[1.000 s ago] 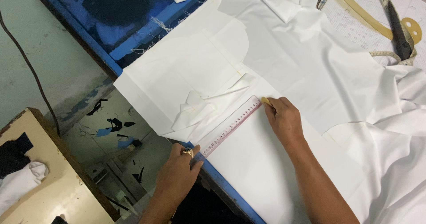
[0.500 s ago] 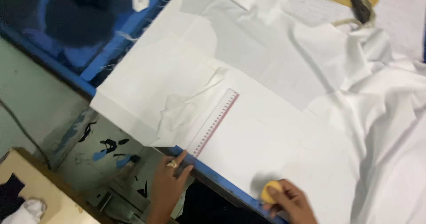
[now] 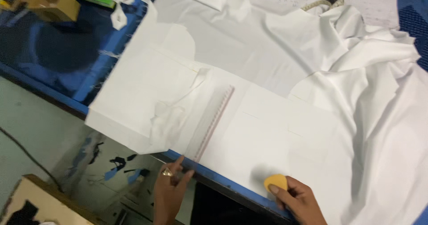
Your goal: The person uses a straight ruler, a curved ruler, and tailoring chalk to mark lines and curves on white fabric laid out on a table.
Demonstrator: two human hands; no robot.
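Marking white fabric [image 3: 267, 131]: you are pinching yellow chalk [image 3: 275, 182] in your right hand [image 3: 298, 199].
Your left hand [image 3: 170, 190] is fingertip-pinning the clear ruler [image 3: 209, 124], which is running away ahead of it; next stroke likely needs chalk brought leftward to that edge.

Yellow chalk [image 3: 276, 181] half hidden (right hand [image 3: 299, 199] covers it).
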